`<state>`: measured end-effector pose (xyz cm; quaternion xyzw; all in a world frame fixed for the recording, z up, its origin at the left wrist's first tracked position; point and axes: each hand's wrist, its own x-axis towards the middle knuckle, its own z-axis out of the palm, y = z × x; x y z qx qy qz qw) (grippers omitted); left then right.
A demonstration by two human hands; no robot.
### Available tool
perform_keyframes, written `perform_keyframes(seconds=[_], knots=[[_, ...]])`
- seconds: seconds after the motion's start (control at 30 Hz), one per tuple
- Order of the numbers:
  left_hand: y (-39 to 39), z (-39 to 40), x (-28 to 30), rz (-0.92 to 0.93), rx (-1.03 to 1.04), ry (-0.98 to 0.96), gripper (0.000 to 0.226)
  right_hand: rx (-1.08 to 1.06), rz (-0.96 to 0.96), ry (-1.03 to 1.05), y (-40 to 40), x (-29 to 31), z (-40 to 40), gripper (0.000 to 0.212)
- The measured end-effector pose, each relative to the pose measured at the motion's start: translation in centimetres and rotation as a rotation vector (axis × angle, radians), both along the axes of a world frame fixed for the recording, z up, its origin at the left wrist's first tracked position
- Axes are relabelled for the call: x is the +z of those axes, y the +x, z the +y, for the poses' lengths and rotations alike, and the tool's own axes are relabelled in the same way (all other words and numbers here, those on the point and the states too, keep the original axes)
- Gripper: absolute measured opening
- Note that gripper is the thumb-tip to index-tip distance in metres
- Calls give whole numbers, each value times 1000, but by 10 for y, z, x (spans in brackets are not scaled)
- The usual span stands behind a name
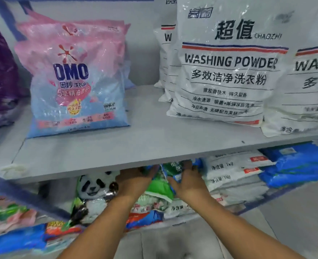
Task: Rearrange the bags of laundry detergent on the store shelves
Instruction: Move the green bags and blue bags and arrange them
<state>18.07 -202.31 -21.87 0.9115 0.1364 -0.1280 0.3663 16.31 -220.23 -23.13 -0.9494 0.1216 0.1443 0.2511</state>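
This is a shop aisle for laundry goods. A grey shelf board (135, 146) carries a pink-and-blue OMO bag (74, 79) standing face out, with more behind it, and white bags printed "WASHING POWDER" (227, 68) (also lined up in rows). On the tier below lie flat stacks of white bags (233, 171), blue bags (300, 165) and a panda-printed pack (92, 186).

Above your hands, a pink and pale blue OMO bag (76, 79) with dark blue lettering stands by white washing powder bags (227, 71) with black text and red-and-blue stripes. The shelf (117, 146) is pale grey. Below, you see a green bag (160, 186), a black-and-white panda bag (93, 191) and bright blue bags (296, 169).
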Motion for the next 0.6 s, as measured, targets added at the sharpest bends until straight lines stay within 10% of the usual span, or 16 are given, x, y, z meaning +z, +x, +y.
perform_keyframes(seconds=[0.43, 0.6], knots=[[-68, 35, 18, -53, 562, -455, 19, 173, -126, 206, -5, 36, 11, 41], [-75, 72, -9, 29, 687, -682, 59, 397, -174, 139, -18, 32, 31, 30]])
